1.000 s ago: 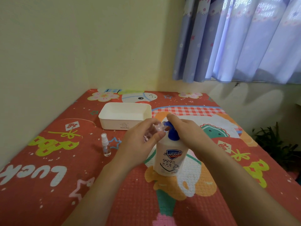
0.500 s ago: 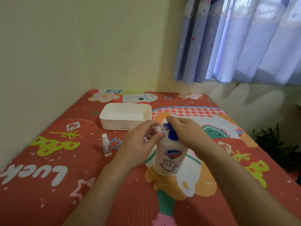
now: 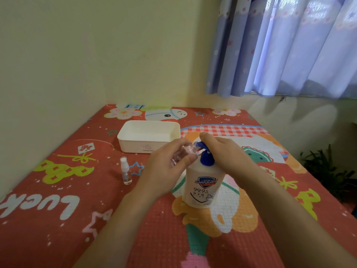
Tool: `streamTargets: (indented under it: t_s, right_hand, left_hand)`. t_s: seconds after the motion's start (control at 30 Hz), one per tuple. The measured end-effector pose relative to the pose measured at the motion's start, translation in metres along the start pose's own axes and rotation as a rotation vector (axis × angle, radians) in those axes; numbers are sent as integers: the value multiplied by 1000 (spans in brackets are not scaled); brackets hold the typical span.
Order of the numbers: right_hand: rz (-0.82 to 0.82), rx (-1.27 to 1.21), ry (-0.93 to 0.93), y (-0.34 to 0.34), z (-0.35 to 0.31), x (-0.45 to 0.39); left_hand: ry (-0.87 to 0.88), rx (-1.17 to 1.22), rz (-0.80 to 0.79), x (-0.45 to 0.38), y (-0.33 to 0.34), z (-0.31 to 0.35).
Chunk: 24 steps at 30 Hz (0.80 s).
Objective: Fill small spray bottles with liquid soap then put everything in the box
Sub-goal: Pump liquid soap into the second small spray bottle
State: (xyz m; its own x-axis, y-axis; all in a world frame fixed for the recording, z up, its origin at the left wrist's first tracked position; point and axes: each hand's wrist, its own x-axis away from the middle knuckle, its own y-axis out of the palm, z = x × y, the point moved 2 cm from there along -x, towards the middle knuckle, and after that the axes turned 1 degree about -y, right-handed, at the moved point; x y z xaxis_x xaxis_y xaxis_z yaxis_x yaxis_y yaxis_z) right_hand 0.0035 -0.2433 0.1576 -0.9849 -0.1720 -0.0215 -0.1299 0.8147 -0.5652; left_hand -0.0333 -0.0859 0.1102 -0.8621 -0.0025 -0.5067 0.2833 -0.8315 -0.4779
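Bare mat left; capped sprayer upright.

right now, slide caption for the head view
Left hand holds a small clear bottle at the soap pump while right hand presses.

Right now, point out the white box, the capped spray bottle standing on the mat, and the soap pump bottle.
white box (image 3: pixel 135 147): head view, on its front wall.
capped spray bottle (image 3: pixel 126 172): head view, on its clear body.
soap pump bottle (image 3: pixel 203 187): head view, on its label.

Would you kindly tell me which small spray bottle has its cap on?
The one standing alone on the mat, left of the hands: spray bottle. The other, uncapped, is held at the soap pump.
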Motion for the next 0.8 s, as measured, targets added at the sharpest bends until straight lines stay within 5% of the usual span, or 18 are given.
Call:
streamTargets:
  t_s: [0.8]
  right_hand:
    - [-12,62,-30,1,-2,-8]
  left_hand:
    - [-19,-6,1,0,-1,0]
